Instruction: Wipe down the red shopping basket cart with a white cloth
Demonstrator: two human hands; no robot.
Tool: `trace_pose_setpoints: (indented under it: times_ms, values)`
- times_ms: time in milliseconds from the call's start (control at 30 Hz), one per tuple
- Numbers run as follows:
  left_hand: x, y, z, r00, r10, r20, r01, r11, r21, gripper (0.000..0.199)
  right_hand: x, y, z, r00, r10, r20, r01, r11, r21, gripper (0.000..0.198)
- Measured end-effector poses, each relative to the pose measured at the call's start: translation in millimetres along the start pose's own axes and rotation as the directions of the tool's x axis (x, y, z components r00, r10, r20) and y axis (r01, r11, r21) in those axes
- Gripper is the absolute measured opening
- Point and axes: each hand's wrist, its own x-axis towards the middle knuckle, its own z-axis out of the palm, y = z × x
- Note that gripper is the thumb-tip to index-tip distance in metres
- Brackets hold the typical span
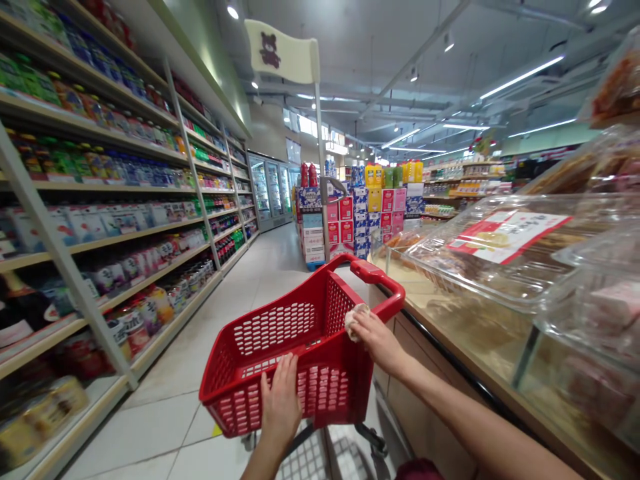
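A small red shopping cart point(325, 393) with perforated sides stands before me, its handle point(383, 280) toward the right and a flag point(285, 52) with a bear print on a tall pole. My left hand point(281, 397) lies against the near rim and side of the basket, fingers stretched out and holding nothing. At the rim by the handle end, my right hand point(373, 337) presses a crumpled whitish cloth or tissue point(356, 320) against the red plastic. The cart's inside shows no goods in the visible part.
Shelves point(145, 187) of drinks run along the left. A display counter point(450, 340) with clear plastic food boxes point(500, 247) stands close on the right. Ahead are stacked drink cartons point(345, 220) and glass-door fridges point(270, 183). Tiled floor point(260, 287) lies between.
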Motion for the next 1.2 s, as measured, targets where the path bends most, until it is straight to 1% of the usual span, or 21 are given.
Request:
trace_pose_setpoints:
  times_ms: [33, 67, 133, 200, 233, 333, 400, 433, 533, 567, 600, 633, 700, 767, 800, 867, 933, 1000, 1033, 1133, 1200]
  values:
    - [-0.1, -0.4, -0.4, 1.000, 0.009, 0.008, -0.009, 1.000, 0.001, 0.067, -1.0, 2.4, -1.3, 1.000, 0.010, -0.002, -0.010, 1.000, -0.022, 0.041]
    - [-0.4, -0.5, -0.6, 1.000, 0.017, 0.014, -0.017, 1.000, 0.003, 0.067, -1.4, 8.2, -3.8, 0.998, 0.056, -0.015, -0.057, 0.997, -0.052, 0.041]
    - [-1.0, 0.5, -0.7, 0.999, 0.030, 0.019, -0.030, 1.000, 0.009, 0.066, -1.5, 21.6, -8.3, 0.980, 0.188, -0.066, -0.195, 0.975, -0.111, 0.042]
    - [-1.3, 3.0, -0.3, 1.000, 0.023, 0.014, -0.024, 0.999, 0.021, 0.066, -2.2, 24.7, -6.7, 0.959, 0.260, -0.109, -0.273, 0.952, -0.138, 0.042]
    - [-1.3, 4.4, -0.2, 1.000, 0.015, 0.012, -0.016, 0.999, 0.028, 0.066, -3.1, 20.6, -3.2, 0.961, 0.252, -0.114, -0.266, 0.955, -0.133, 0.043]
    - [-0.9, 6.9, -0.1, 1.000, 0.002, 0.023, -0.003, 0.999, 0.040, 0.066, -5.9, 0.3, 9.2, 0.992, 0.110, -0.066, -0.114, 0.991, -0.066, 0.046]
    - [-0.6, 6.8, 0.0, 0.999, 0.013, 0.038, -0.015, 0.999, 0.041, 0.067, -6.1, -2.7, 10.4, 0.999, 0.049, -0.023, -0.050, 0.998, -0.040, 0.047]
    - [-0.6, 6.5, 0.2, 0.999, 0.022, 0.043, -0.023, 0.999, 0.041, 0.067, -5.5, 0.9, 8.1, 0.998, 0.067, -0.018, -0.068, 0.996, -0.050, 0.046]
    - [-0.5, 7.0, 1.4, 0.998, 0.028, 0.054, -0.030, 0.999, 0.039, 0.068, -3.6, 16.7, 0.3, 0.972, 0.224, -0.076, -0.232, 0.966, -0.119, 0.043]
    - [-0.5, 7.7, 1.9, 0.998, 0.020, 0.057, -0.023, 0.999, 0.039, 0.068, -3.7, 17.3, 0.5, 0.962, 0.255, -0.102, -0.267, 0.955, -0.130, 0.043]
    - [-0.4, 8.4, 2.2, 0.998, 0.010, 0.060, -0.013, 0.999, 0.041, 0.067, -4.3, 13.7, 2.9, 0.960, 0.254, -0.117, -0.268, 0.955, -0.130, 0.043]
    - [-0.3, 9.0, 2.5, 0.998, 0.002, 0.062, -0.005, 0.999, 0.043, 0.067, -5.3, 6.2, 7.1, 0.969, 0.220, -0.116, -0.234, 0.965, -0.120, 0.044]
    - [-0.1, 9.1, 3.0, 0.998, 0.000, 0.066, -0.003, 0.999, 0.051, 0.066, -6.8, -13.7, 17.6, 0.992, 0.097, -0.085, -0.103, 0.992, -0.076, 0.045]
    - [-0.1, 7.7, 3.4, 0.998, 0.015, 0.067, -0.020, 0.998, 0.063, 0.066, -6.2, -26.5, 23.8, 0.999, 0.011, -0.036, -0.012, 0.999, -0.031, 0.046]
    - [-0.3, 6.7, 3.7, 0.998, 0.025, 0.066, -0.030, 0.997, 0.070, 0.067, -5.1, -26.6, 23.6, 1.000, 0.014, -0.018, -0.014, 1.000, -0.025, 0.046]
    - [-0.7, 5.7, 4.8, 0.997, 0.040, 0.065, -0.045, 0.996, 0.081, 0.068, -2.2, -15.4, 18.0, 0.994, 0.108, -0.016, -0.109, 0.992, -0.057, 0.048]
    - [-0.8, 6.6, 6.2, 0.997, 0.040, 0.067, -0.045, 0.996, 0.078, 0.069, -0.3, -1.2, 11.5, 0.972, 0.229, -0.054, -0.234, 0.967, -0.106, 0.048]
    - [-0.1, 9.1, 7.8, 0.997, 0.022, 0.072, -0.026, 0.998, 0.062, 0.070, -0.8, 1.0, 11.4, 0.957, 0.276, -0.087, -0.285, 0.950, -0.124, 0.046]
    - [0.6, 10.5, 8.4, 0.997, 0.014, 0.073, -0.018, 0.998, 0.054, 0.071, -1.9, -4.1, 14.4, 0.963, 0.256, -0.085, -0.265, 0.957, -0.115, 0.045]
    - [2.7, 12.8, 8.8, 0.997, 0.030, 0.069, -0.032, 0.999, 0.035, 0.071, -4.9, -28.1, 26.9, 0.995, 0.095, -0.030, -0.097, 0.994, -0.051, 0.041]
    - [3.6, 12.9, 8.0, 0.996, 0.056, 0.069, -0.058, 0.998, 0.028, 0.071, -4.7, -32.0, 28.6, 0.999, 0.047, 0.002, -0.047, 0.998, -0.033, 0.042]
